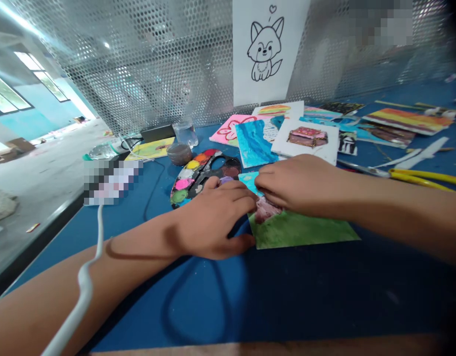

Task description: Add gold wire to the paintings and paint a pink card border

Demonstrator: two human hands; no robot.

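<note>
A small painting (pixel 305 230) with a green lower part, a light blue top and a pinkish-brown shape lies flat on the blue table (pixel 305 296). My left hand (pixel 220 217) grips its left edge, thumb at the lower corner and curled fingers higher up. Over the upper part of the painting, my right hand (pixel 298 185) is closed, fingertips bent down at the pinkish-brown patch. Whatever it may hold is hidden behind the fingers. Just beyond my left hand is a black paint palette (pixel 198 173) with blobs of several colours, partly covered by that hand.
Behind the palette stand a cup of murky water (pixel 179 154) and a clear cup (pixel 186 134). Several finished pictures overlap at the back, including a blue one (pixel 255 143). Yellow-handled scissors (pixel 424 176) lie right. A fox drawing (pixel 267 54) hangs on the perforated metal screen (pixel 168 64).
</note>
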